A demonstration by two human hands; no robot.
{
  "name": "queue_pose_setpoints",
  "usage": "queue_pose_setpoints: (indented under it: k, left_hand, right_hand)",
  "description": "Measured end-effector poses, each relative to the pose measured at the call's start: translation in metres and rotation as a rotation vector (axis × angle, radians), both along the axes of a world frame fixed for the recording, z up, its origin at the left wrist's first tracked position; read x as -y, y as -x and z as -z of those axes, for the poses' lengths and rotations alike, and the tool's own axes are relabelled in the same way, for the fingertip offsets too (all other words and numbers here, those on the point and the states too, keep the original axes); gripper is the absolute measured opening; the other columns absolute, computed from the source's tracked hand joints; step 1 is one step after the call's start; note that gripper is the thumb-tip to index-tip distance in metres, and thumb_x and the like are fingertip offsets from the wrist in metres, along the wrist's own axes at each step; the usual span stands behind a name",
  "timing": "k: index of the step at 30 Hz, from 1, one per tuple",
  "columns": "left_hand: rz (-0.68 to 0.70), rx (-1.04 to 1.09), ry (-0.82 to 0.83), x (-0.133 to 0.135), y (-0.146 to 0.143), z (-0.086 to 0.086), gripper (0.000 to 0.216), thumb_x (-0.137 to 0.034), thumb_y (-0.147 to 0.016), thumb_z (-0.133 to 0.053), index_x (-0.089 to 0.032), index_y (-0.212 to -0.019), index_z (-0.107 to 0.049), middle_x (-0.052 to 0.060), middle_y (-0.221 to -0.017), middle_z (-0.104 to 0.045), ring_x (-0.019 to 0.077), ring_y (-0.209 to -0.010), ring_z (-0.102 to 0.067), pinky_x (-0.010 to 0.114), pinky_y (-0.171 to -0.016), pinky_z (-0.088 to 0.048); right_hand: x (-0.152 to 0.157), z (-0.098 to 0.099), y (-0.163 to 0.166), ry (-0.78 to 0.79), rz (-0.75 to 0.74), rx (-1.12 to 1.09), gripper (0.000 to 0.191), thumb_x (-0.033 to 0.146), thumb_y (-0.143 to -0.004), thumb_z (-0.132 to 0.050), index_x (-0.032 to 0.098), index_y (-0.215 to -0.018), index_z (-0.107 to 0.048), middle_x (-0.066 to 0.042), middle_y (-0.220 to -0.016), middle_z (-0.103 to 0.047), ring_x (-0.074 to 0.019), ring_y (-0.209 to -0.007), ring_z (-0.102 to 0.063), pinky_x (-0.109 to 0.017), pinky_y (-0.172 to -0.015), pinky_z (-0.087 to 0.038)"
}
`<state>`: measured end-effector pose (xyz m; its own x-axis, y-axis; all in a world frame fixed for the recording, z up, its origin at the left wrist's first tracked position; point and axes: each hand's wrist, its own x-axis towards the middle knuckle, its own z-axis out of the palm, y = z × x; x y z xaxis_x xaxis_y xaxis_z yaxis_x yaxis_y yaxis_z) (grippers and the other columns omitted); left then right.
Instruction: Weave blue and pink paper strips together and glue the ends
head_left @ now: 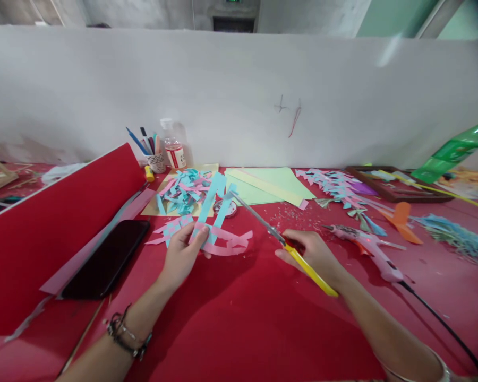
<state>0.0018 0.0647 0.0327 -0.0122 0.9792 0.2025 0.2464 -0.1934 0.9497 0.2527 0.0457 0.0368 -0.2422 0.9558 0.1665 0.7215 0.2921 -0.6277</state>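
Between the thumb and fingers of my left hand [185,248] is a piece of woven paper strips [228,241], pink crossing light blue, with long loose ends. My right hand [310,253] grips yellow-handled scissors [308,268], their blades pointing up and left. The blade tips lie at the upper end of a blue strip [222,211]; whether they are parted there is too blurred to tell. Just left of my left hand, a pink and blue woven paper piece [174,228] rests on the table. A heap of cut paper bits [187,188] lies behind it.
A black phone [107,260] and a leaning red board [59,233] stand left. At right lie a pink glue gun [366,244] with its cord, an orange paper piece [403,223] and paper garlands [330,183]. Behind are green sheets [271,183], a pen cup [156,162] and a bottle [174,146].
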Motion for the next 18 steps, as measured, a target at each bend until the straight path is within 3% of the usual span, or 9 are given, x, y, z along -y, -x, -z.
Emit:
queue_pose_setpoints:
  k: [8, 13, 18]
  left_hand:
    - [-0.068, 0.208, 0.028, -0.005, 0.002, 0.003, 0.017, -0.033, -0.068, -0.061, -0.016, -0.071, -0.059, -0.004, -0.064, -0.058, 0.0079, -0.051, -0.048, 0.018, -0.05, -0.039]
    - [-0.078, 0.57, 0.163, -0.013, 0.004, 0.006, 0.023, -0.032, -0.056, -0.069, -0.017, -0.071, -0.061, -0.003, -0.062, -0.061, 0.0113, -0.059, -0.054, 0.02, -0.058, -0.043]
    - [-0.071, 0.661, 0.268, -0.013, 0.005, 0.002, 0.027, -0.028, -0.053, -0.069, -0.015, -0.076, -0.063, -0.002, -0.061, -0.062, 0.0124, -0.06, -0.057, 0.021, -0.059, -0.044]
  right_hand:
    - [-0.005, 0.006, -0.003, -0.165, 0.132, -0.162, 0.025, 0.038, -0.072, -0.053, 0.019, -0.062, -0.041, 0.005, -0.053, -0.033, -0.0076, -0.049, -0.032, -0.021, -0.046, -0.027]
    - [-0.004, 0.01, -0.003, -0.125, 0.161, -0.34, 0.028, 0.044, -0.077, -0.046, 0.019, -0.063, -0.041, 0.006, -0.048, -0.034, -0.0078, -0.044, -0.033, -0.021, -0.041, -0.025]
    - [-0.003, 0.012, 0.001, -0.137, 0.24, -0.365, 0.034, 0.048, -0.079, -0.041, 0.02, -0.061, -0.038, 0.005, -0.049, -0.035, -0.0084, -0.044, -0.034, -0.021, -0.043, -0.026]
